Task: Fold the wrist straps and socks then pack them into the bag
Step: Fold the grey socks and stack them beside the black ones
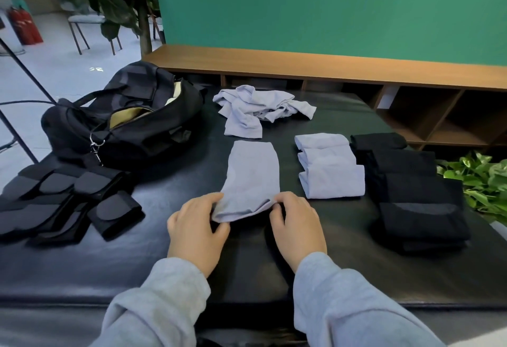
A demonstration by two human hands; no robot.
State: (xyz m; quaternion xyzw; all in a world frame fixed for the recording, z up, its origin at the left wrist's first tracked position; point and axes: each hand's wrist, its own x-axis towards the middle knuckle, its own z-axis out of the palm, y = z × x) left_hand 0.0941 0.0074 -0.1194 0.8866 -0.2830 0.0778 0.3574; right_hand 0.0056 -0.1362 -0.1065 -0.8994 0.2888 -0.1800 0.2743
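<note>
A light blue sock (252, 176) lies flat in the middle of the black table (247, 272). My left hand (196, 226) pinches its near left corner and my right hand (297, 223) pinches its near right corner; the near edge is lifted a little. Three folded light blue socks (330, 165) lie in a row to the right, with folded black socks (411, 190) beyond them. Loose light blue socks (260, 107) are heaped at the back. Black wrist straps (68, 204) lie folded at the left. The black bag (126, 118) stands open at the back left.
A wooden shelf bench (329, 69) runs behind the table under a green wall. A leafy plant (482, 179) sits off the table's right edge. Stand legs (24, 72), a chair (85, 25) and a potted tree (142, 17) are on the floor to the left.
</note>
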